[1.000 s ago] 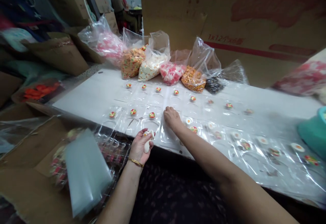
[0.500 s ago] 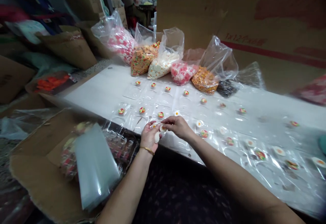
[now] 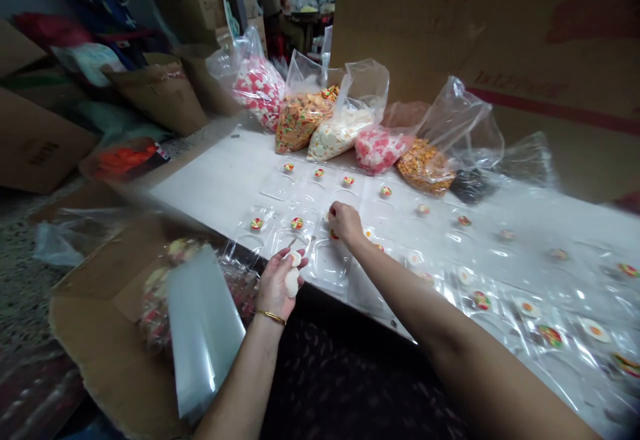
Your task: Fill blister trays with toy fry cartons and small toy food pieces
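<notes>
Two small white toy fried eggs rest in my left hand, kept against the palm and fingers near the table's front edge. My right hand reaches over a clear plastic tray with its fingertips pinched. A bit of white, apparently another toy fried egg, shows at those fingertips, mostly hidden. Partly under that hand lies a round red-and-green piece. Left of it, similar colourful pieces sit in neighbouring trays. To the right, some trays carry both a colourful piece and a fried egg.
Clear bags of small pieces line the back of the white table, before a large cardboard box. An open carton with plastic sheets stands at lower left. A person is in the background.
My right hand has moved away from my left hand, forward to a tray, with a toy fried egg. My left hand stays low with the remaining eggs. The view has shifted left.
</notes>
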`<act>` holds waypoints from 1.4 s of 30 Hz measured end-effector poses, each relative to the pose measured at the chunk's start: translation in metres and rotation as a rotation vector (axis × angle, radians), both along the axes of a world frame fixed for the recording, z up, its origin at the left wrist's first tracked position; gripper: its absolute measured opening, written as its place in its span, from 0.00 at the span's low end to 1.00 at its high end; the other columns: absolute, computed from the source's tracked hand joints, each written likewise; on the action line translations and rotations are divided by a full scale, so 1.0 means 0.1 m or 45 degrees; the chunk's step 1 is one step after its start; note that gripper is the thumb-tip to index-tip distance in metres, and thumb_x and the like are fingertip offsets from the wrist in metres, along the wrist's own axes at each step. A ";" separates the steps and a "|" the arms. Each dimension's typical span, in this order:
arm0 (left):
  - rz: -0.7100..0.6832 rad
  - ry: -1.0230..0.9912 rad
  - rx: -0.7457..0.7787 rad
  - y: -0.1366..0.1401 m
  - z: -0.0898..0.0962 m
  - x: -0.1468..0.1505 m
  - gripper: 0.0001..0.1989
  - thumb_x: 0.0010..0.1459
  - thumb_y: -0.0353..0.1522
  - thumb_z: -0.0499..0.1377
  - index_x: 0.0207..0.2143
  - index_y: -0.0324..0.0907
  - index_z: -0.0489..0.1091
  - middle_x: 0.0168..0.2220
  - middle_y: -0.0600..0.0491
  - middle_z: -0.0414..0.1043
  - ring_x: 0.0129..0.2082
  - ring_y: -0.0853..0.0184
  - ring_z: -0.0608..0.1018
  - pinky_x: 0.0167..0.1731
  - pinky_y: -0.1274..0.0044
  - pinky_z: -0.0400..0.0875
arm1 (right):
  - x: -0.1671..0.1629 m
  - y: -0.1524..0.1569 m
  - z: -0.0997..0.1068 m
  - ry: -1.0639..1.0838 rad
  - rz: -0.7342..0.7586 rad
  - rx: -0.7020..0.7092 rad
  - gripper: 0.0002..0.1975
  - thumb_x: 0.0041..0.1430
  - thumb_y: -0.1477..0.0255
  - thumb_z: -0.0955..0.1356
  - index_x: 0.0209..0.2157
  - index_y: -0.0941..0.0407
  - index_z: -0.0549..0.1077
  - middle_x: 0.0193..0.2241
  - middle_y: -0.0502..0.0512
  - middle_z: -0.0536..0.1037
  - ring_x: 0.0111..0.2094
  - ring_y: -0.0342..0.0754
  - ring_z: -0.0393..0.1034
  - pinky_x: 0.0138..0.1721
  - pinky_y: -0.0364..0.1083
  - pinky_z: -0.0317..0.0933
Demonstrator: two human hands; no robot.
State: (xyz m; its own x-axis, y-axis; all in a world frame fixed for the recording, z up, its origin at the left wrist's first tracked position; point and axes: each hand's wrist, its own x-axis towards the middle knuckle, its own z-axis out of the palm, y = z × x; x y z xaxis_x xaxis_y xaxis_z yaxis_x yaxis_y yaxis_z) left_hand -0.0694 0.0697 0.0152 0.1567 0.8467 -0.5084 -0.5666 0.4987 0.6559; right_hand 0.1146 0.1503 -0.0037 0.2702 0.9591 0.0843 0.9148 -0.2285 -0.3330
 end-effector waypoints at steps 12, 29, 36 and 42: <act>0.037 0.105 -0.005 0.23 -0.02 0.08 0.16 0.41 0.28 0.64 0.34 0.41 0.65 0.31 0.54 0.70 0.24 0.72 0.75 0.12 0.87 0.59 | 0.03 -0.20 0.17 -0.283 0.522 -0.085 0.11 0.53 0.79 0.61 0.34 0.61 0.74 0.39 0.61 0.72 0.39 0.50 0.64 0.39 0.47 0.54; 0.316 -0.399 -0.209 0.20 0.14 -0.35 0.16 0.44 0.15 0.48 0.35 0.35 0.65 0.33 0.46 0.69 0.36 0.65 0.75 0.37 0.72 0.73 | -0.42 0.61 0.15 0.359 0.292 -0.068 0.12 0.53 0.76 0.62 0.39 0.57 0.72 0.31 0.52 0.76 0.30 0.41 0.67 0.32 0.40 0.58; 0.331 -0.261 -0.070 0.20 0.09 -0.54 0.12 0.47 0.17 0.53 0.34 0.36 0.67 0.36 0.45 0.72 0.38 0.66 0.76 0.34 0.79 0.72 | -0.53 0.68 0.09 -0.120 0.520 -0.168 0.09 0.53 0.78 0.61 0.34 0.57 0.72 0.37 0.57 0.73 0.35 0.46 0.66 0.32 0.42 0.55; 0.596 0.029 0.085 0.20 -0.11 -0.88 0.14 0.43 0.20 0.57 0.34 0.38 0.67 0.35 0.50 0.71 0.32 0.70 0.75 0.26 0.83 0.68 | -0.48 0.57 0.12 -0.334 0.607 -0.185 0.12 0.54 0.81 0.59 0.34 0.59 0.72 0.37 0.61 0.71 0.36 0.48 0.66 0.35 0.43 0.55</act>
